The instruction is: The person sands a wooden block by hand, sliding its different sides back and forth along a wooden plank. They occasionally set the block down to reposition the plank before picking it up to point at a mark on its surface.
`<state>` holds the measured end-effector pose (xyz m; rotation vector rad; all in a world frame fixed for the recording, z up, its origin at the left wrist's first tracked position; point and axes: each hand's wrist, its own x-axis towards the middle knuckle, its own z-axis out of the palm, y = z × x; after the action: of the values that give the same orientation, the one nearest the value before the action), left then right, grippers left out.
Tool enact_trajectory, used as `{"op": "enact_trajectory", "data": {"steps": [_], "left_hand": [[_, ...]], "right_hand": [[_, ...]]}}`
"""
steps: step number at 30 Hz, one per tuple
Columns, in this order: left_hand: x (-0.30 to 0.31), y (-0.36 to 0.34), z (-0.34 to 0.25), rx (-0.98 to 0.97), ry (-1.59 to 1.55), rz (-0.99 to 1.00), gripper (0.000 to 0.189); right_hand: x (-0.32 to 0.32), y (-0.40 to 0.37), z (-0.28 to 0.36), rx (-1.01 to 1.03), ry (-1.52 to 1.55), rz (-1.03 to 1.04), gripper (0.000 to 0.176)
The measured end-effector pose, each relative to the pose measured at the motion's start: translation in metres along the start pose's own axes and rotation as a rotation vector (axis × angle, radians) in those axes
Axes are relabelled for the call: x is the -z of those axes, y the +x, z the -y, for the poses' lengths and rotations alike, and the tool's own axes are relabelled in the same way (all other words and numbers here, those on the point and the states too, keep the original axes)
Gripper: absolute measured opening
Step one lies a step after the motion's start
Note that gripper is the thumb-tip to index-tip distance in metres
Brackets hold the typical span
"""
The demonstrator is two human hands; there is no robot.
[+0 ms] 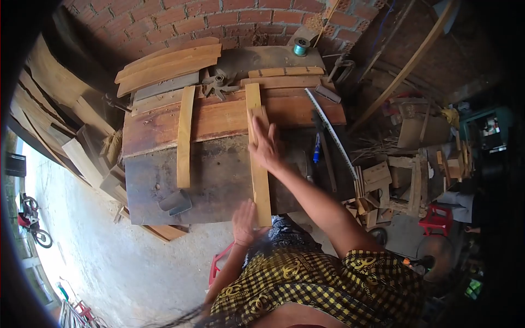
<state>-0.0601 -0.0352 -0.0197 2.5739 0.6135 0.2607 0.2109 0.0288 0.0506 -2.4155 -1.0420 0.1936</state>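
Note:
A long pale wooden strip (pixel 261 186) lies lengthwise across the workbench, its near end jutting past the front edge. My right hand (pixel 265 145) is closed over a small wooden block (pixel 259 113) that rests flat on top of this strip. Beside the strip's near end is my left hand (pixel 244 223), its fingers stretched out along the left edge. A second, slightly curved strip (pixel 186 136) lies to the left, roughly parallel.
Wide boards (pixel 158 128) cover the bench's back half, with a star-shaped metal part (pixel 220 85) among them. A spool (pixel 301 47) stands at the back. Right are a long ruler (pixel 331 131) and a blue marker (pixel 316 150). A curved dark piece (pixel 176 202) lies front left.

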Motion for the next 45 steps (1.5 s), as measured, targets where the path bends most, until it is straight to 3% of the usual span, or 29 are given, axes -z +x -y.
{"op": "enact_trajectory", "data": {"steps": [4,8,11,15,17,19,22,25,27,30,34,36,37,40,41,45], "left_hand": [[0.008,0.004,-0.004,0.021,-0.007,0.012,0.107],[0.011,0.007,-0.007,-0.01,-0.029,-0.049,0.109],[0.015,0.009,-0.008,-0.026,0.014,-0.026,0.11],[0.015,0.009,-0.008,-0.032,0.02,-0.038,0.108],[0.014,0.011,-0.007,-0.025,0.023,-0.037,0.108],[0.014,0.008,-0.008,-0.027,0.018,-0.038,0.108],[0.017,0.008,-0.01,-0.011,-0.002,-0.026,0.108],[0.011,0.005,-0.005,-0.014,-0.021,-0.05,0.107],[0.008,0.004,-0.005,-0.015,-0.005,-0.051,0.109],[0.002,0.003,-0.001,-0.019,-0.014,-0.053,0.11],[0.0,0.004,0.001,-0.047,-0.019,-0.072,0.111],[-0.001,0.004,0.001,-0.063,-0.01,-0.067,0.11],[0.0,0.004,0.0,-0.054,-0.012,-0.073,0.11],[0.003,0.003,-0.003,-0.058,0.009,-0.062,0.11],[0.004,0.003,-0.004,-0.055,0.009,-0.068,0.11],[0.006,0.005,-0.006,-0.05,0.01,-0.108,0.11]], "right_hand": [[0.007,-0.117,-0.004,0.185,-0.016,0.017,0.092],[0.017,-0.141,0.001,0.22,0.057,0.086,0.091],[0.012,-0.112,0.009,0.2,0.065,-0.003,0.089],[-0.001,-0.017,0.018,0.116,0.033,-0.067,0.085],[0.014,0.042,0.032,-0.098,0.091,0.065,0.086],[-0.031,0.103,0.001,-0.05,0.106,-0.114,0.086],[-0.01,0.123,0.007,-0.239,0.178,-0.068,0.086],[-0.001,0.104,-0.017,-0.297,0.183,-0.045,0.086],[-0.035,0.093,-0.075,-0.127,0.24,-0.206,0.085],[0.021,0.005,-0.048,-0.161,-0.038,-0.084,0.087],[0.018,-0.1,-0.036,-0.13,-0.014,-0.013,0.088],[0.011,-0.135,-0.029,-0.044,-0.087,-0.115,0.086],[0.013,-0.14,-0.029,-0.069,-0.015,-0.038,0.086],[0.006,-0.133,-0.03,-0.075,0.009,-0.081,0.086],[0.01,-0.125,-0.032,-0.134,0.043,0.036,0.084],[-0.006,-0.101,-0.032,-0.181,-0.054,-0.067,0.081]]}}
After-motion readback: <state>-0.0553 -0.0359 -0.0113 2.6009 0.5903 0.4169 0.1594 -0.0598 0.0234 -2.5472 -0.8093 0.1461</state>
